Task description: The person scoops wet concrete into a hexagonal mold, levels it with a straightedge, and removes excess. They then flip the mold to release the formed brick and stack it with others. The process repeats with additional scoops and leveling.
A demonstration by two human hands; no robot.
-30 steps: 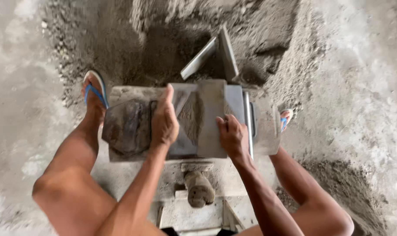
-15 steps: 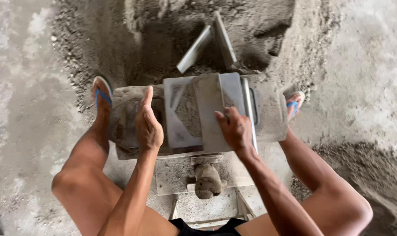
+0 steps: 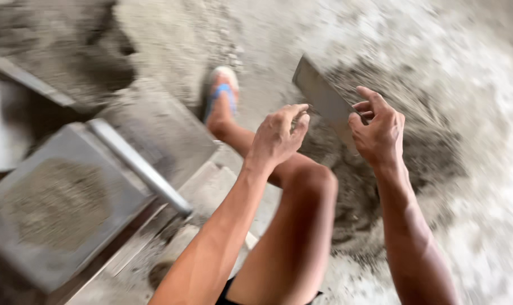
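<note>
Over sandy ground, right hand fingers grip a flat plate; left hand loosely curled

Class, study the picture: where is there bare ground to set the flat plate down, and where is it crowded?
Bare pale ground lies beyond the dark sand heap, at the right. Crowded: the grey mould and boards at the left, the knee between.

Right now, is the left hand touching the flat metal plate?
No. The left hand hangs apart from the plate; only the right hand grips it.
</note>
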